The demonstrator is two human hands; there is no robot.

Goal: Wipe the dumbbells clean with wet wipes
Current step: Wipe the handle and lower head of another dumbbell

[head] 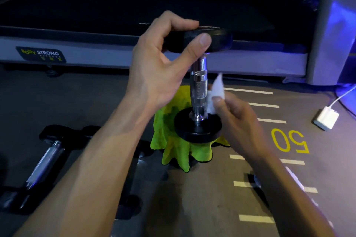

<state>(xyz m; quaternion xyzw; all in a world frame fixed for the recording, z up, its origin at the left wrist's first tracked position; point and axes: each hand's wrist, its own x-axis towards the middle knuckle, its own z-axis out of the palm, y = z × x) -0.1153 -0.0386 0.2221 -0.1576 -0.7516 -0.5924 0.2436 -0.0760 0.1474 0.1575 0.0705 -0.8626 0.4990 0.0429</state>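
Note:
A dumbbell [198,86] with black round ends and a chrome knurled handle stands upright, its lower end on a yellow-green cloth [173,146]. My left hand [163,67] grips the upper black end, thumb across its rim. My right hand [237,121] pinches a white wet wipe [216,94] and holds it against the right side of the chrome handle, just above the lower end.
Another dumbbell [45,161] lies on the dark floor at the left, with more black weights under my left forearm. A treadmill [96,48] runs across the back. A white charger [326,119] with its cable lies at the right, near the floor marks and the yellow "50".

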